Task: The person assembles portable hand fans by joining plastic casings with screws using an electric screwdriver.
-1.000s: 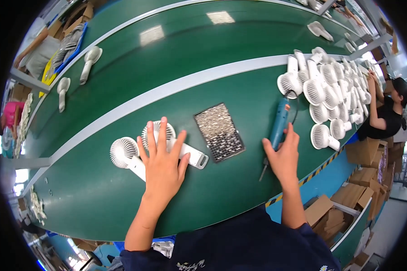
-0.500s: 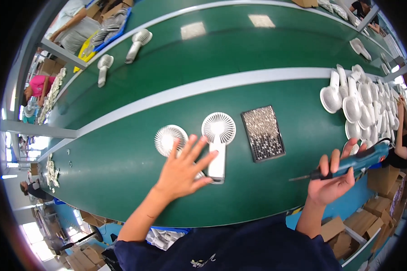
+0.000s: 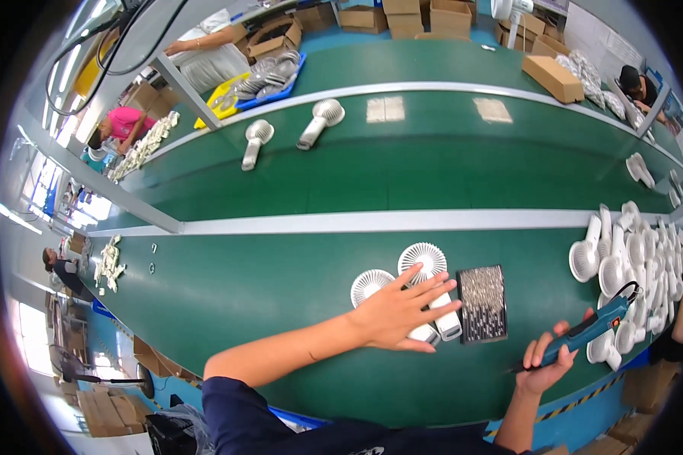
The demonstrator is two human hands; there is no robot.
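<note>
My left hand (image 3: 396, 312) is spread flat, palm down, over two white handheld fans lying side by side. The left fan (image 3: 371, 287) shows its round slatted head, while my hand covers much of its handle. Beside it, the right fan (image 3: 423, 258) has its head beyond my fingers and its handle end showing beneath them. Whether my palm presses on them I cannot tell. In my right hand (image 3: 545, 365) is a teal electric screwdriver (image 3: 587, 332), its dark tip pointing left above the table. Just right of the fans lies a black screw tray (image 3: 483, 303) filled with small metal screws.
Many white fans (image 3: 631, 265) are piled at the right of the green table (image 3: 281, 280). A grey rail (image 3: 372, 221) separates it from another green surface bearing two fans (image 3: 322, 121). Small pale parts (image 3: 109, 265) lie far left. Other people sit around.
The view has tilted up and shifted. My left hand has moved right across the fans, its fingertips now near the screw tray. My right hand still holds the screwdriver, its tip still leftward.
</note>
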